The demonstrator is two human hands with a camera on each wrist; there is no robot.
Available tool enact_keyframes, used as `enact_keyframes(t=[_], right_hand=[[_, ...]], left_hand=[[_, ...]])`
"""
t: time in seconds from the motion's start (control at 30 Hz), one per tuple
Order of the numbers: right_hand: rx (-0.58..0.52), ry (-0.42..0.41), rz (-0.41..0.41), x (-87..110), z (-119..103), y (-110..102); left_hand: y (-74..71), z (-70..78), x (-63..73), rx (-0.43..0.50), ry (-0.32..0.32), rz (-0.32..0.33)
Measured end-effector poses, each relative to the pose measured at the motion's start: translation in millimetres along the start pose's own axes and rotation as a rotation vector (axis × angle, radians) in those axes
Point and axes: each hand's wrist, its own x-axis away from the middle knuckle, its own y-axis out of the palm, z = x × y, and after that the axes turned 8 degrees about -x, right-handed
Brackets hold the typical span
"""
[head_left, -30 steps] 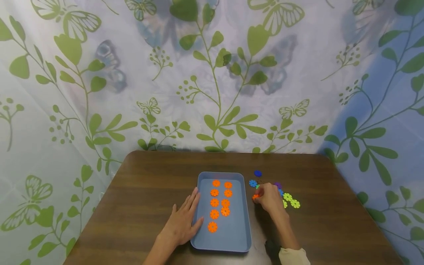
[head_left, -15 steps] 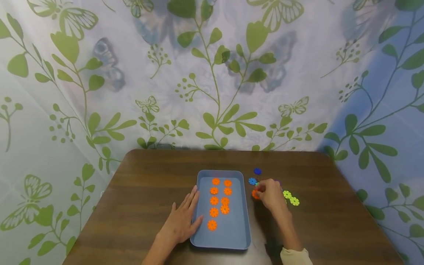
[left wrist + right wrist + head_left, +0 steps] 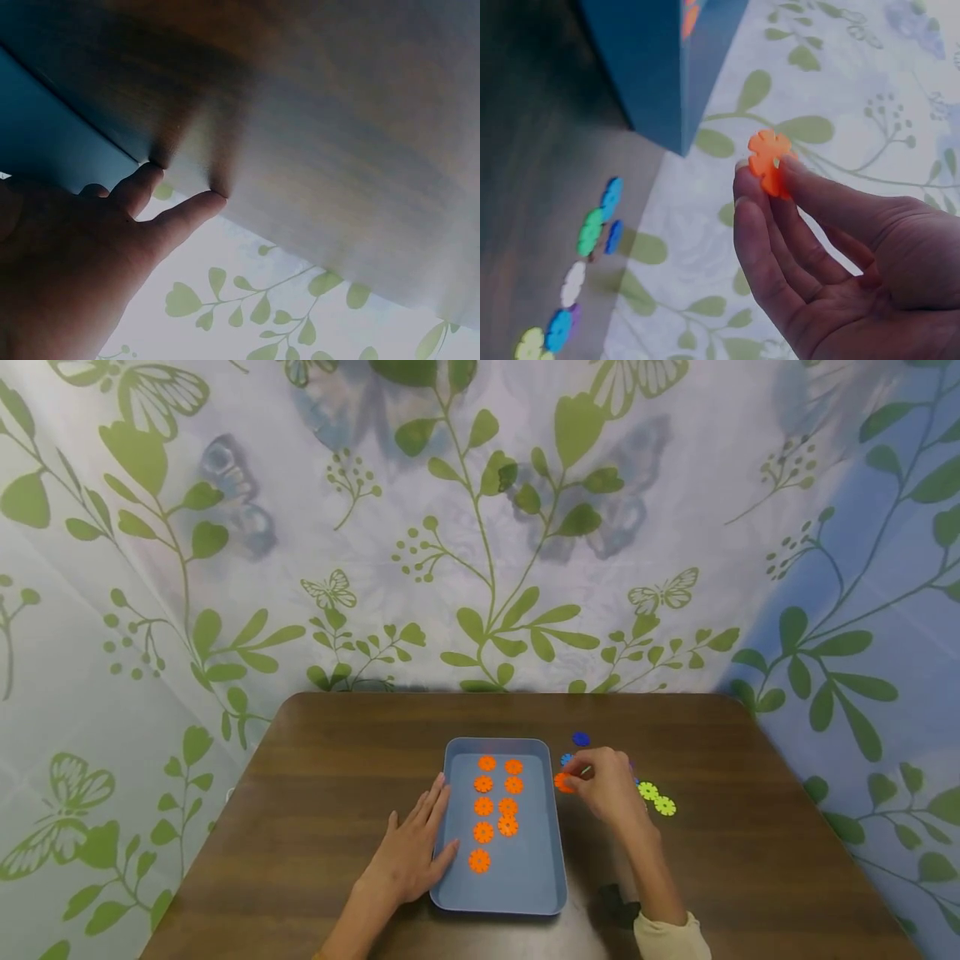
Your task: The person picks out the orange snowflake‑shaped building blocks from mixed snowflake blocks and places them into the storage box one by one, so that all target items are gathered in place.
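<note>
A blue-grey tray [image 3: 525, 885] lies on the table with two columns of orange flower-shaped discs [image 3: 483, 807] in it. My left hand [image 3: 408, 847] rests along the tray's left side, fingers extended and thumb over the rim. Just beyond the right rim, my right hand [image 3: 607, 785] pinches an orange notched disc [image 3: 769, 161] between thumb and fingertips. In the right wrist view this disc is held up, apart from the tabletop. Behind and beside the right hand lie loose discs: a dark blue disc [image 3: 581, 739], a light blue disc [image 3: 567, 760] and yellow-green discs [image 3: 656, 797].
In the right wrist view, a green disc [image 3: 590, 232], a white disc [image 3: 573, 283] and others lie in a line on the brown wooden table [image 3: 360, 735]. A patterned cloth [image 3: 420, 568] hangs behind the table.
My right hand has lifted the orange disc and moved a little left with it, towards the tray's right rim. The left hand stays at the tray. The head view has tilted slightly.
</note>
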Motion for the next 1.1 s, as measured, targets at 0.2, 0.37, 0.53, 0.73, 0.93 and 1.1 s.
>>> enact_keyframes(t=[0.2, 0.37, 0.53, 0.73, 0.93, 1.1], right_hand=[[-0.07, -0.045, -0.073, 1.1, -14.1, -0.1], [-0.114, -0.069, -0.147, 1.5, -22.5, 1.5], [-0.151, -0.127, -0.222, -0.6, -26.6, 3.9], [-0.172, -0.168, -0.286, -6.5, -26.7, 11.9], [-0.168, -0.159, -0.347, -9.3, -29.7, 20.9], [-0.18, -0.149, -0.38, -10.2, -32.8, 28.0]], left_hand=[[1.5, -0.8, 0.2, 0.011, 0.001, -0.006], [0.3, 0.5, 0.4, 0.007, -0.01, -0.017], [-0.3, 0.8, 0.7, -0.009, -0.014, -0.018], [-0.9, 0.4, 1.2, -0.019, -0.014, -0.018], [2.2, -1.6, 1.8, -0.008, 0.007, 0.016], [1.8, -1.6, 2.1, -0.002, 0.017, 0.027]])
